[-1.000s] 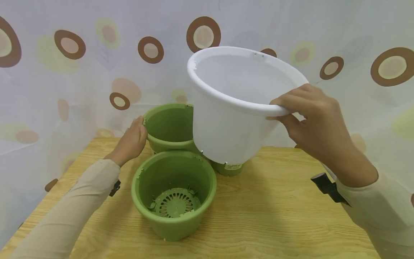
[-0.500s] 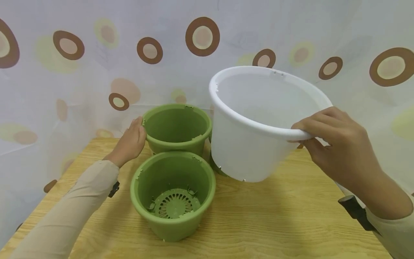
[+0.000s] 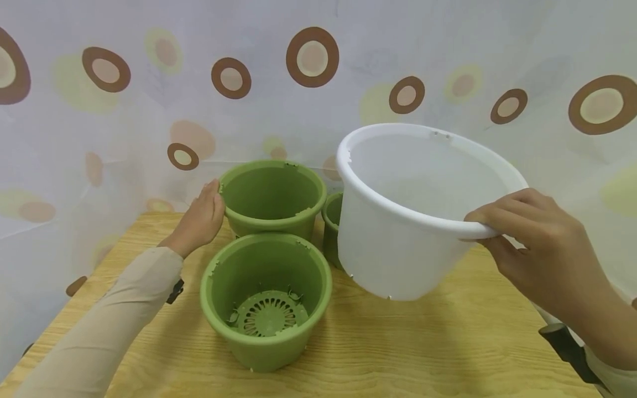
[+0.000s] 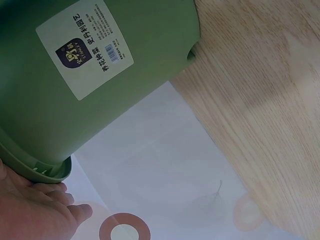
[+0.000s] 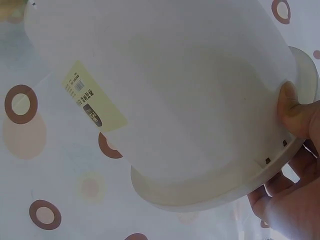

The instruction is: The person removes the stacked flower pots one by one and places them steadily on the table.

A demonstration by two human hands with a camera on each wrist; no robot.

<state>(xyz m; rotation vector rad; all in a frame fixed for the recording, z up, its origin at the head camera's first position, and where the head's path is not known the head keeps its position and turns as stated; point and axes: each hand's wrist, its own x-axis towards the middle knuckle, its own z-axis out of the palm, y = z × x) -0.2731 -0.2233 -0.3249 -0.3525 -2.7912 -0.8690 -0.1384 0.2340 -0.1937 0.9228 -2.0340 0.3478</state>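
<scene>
My right hand [image 3: 542, 249] pinches the near right rim of a large white plastic plant pot [image 3: 403, 243]. The pot hangs tilted above the table. In the right wrist view its pale label [image 5: 95, 100] shows, and the thumb [image 5: 295, 112] presses against the outer wall just under the rim. My left hand [image 3: 199, 218] touches the left rim of the back green plant pot [image 3: 271, 193] with extended fingers. That pot's white label [image 4: 85, 47] is visible in the left wrist view. A second green pot [image 3: 266, 354], with a slotted base, stands upright in front of it.
A smaller green pot [image 3: 332, 237] stands to the right of the back pot, partly hidden by the white one. All the green pots stand on a wooden table [image 3: 378, 354]. Behind it hangs a patterned white sheet [image 3: 259, 121].
The right hand has moved the white pot right and down, uncovering the back green pot and part of the smaller one. The left hand stays at the rim.
</scene>
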